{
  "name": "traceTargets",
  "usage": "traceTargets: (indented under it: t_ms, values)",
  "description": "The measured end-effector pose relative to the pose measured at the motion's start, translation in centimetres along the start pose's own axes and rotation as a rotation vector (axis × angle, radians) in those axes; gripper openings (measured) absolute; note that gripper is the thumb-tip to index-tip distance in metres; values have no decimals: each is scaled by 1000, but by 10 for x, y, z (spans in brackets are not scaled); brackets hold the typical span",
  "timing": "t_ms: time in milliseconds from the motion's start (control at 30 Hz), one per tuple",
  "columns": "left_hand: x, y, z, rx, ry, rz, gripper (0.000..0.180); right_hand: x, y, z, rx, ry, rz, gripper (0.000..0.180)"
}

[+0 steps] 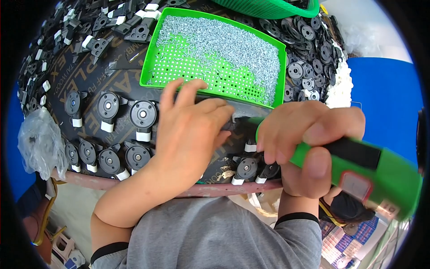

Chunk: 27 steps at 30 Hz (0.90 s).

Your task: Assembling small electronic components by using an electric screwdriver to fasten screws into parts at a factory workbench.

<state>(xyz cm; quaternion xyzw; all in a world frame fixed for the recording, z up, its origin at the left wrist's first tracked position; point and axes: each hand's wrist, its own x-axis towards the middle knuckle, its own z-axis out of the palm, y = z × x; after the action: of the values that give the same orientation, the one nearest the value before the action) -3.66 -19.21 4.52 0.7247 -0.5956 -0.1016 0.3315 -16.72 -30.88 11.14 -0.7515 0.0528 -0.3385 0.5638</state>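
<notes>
Head view: my right grip (309, 134) is wrapped around a green handheld power tool with a black panel (380, 177), which slants up-left, its nose toward my left grip (188, 127). I cannot tell whether those bent left fingers pinch anything. A perforated green plastic tray (188, 69) of silver screws (215, 36) hems them in beyond; round black plastic parts with white tabs (143, 114) sit leftward on the black desk (89, 76).

Black tabletop (127, 85) | green tray (179, 67) | disc assemblies (143, 114) | loose discs (307, 32) | brackets (97, 47)

Brown capital lettering (77, 59) (partly covered) across the black tabletop (130, 83)
</notes>
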Motion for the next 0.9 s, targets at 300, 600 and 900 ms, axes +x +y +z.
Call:
traceTargets:
  t_ms: [300, 600, 900]
  values:
    - [1, 2, 6, 56, 60, 27, 46, 6, 21, -24, 83, 80, -241, 24]
    - [1, -3, -7, 25, -23, 12, 45, 15, 46, -25, -2, 117, -154, 20]
    - [1, 0, 1, -8, 17, -7, 45, 13, 47, -21, -19, 125, -184, 21]
